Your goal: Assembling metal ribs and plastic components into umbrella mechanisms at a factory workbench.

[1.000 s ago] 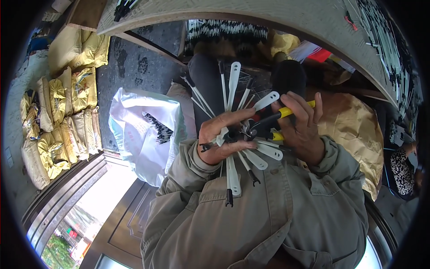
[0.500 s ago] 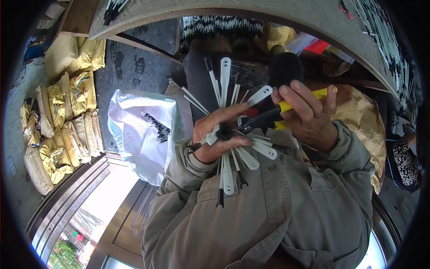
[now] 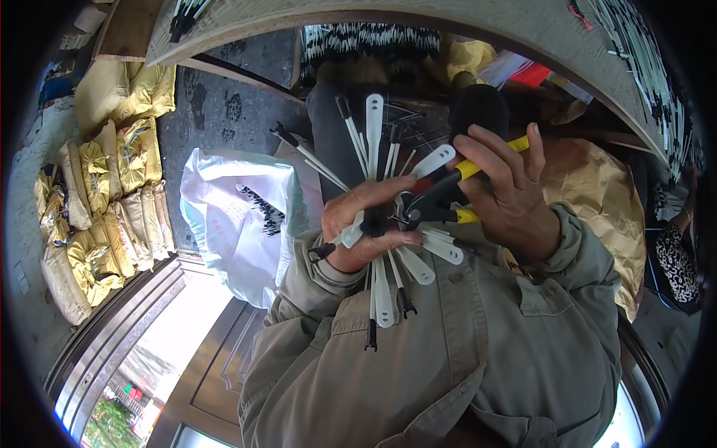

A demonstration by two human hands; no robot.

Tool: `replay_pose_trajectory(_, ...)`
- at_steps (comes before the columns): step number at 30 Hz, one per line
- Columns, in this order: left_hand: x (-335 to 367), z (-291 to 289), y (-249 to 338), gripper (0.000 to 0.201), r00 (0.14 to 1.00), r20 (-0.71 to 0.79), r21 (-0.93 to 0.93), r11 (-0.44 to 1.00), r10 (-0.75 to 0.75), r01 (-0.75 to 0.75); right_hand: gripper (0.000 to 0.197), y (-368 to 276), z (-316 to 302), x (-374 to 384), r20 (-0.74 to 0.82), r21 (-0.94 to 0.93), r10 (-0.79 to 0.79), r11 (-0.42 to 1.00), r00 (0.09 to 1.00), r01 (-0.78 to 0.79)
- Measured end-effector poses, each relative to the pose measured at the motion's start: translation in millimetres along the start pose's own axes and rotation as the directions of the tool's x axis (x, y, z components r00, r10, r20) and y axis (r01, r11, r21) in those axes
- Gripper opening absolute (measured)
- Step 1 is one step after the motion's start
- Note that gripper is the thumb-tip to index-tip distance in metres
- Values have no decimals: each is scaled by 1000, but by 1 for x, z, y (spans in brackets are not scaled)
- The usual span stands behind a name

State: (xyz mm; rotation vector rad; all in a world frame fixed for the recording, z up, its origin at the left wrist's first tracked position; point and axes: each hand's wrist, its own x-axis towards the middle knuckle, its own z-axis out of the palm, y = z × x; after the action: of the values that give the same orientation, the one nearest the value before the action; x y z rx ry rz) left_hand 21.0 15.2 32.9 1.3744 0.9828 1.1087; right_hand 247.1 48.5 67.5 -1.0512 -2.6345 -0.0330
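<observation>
My left hand (image 3: 360, 218) is closed round a black hub (image 3: 376, 222), its thumb and forefinger on either side of it. White flat strips with small holes (image 3: 375, 134) and thin white rods with black forked ends (image 3: 371, 321) fan out from the hub in all directions. In my right hand (image 3: 502, 190) is a pair of pliers (image 3: 437, 205) with yellow grips. The handles are spread apart, and the jaws touch the right side of the hub. My right fingers are stretched over the upper handle; the thumb is mostly hidden.
A white plastic sack (image 3: 243, 216) with small black parts stands left of my lap. Yellow and tan bags (image 3: 97, 194) are stacked by the left wall. A curved worktop edge (image 3: 418, 16) crosses ahead, with bundled rods (image 3: 642, 75) at right. A brown paper sack (image 3: 597, 209) lies right.
The pliers' handles have spread wider, and the jaws now show plainly beside the hub. My right hand has opened and shifted slightly left. The left hand stays in place.
</observation>
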Motion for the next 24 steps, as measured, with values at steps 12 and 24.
replay_pose_trajectory(12,13,-5,0,66,961,260,-31,995,100,-95,31,43,-28,5,356,695,-347,719,868,2)
replay_pose_trajectory(24,-2,-6,-19,56,994,109,-216,975,-23,47,57,28,-31,-10,355,853,-227,476,907,-215)
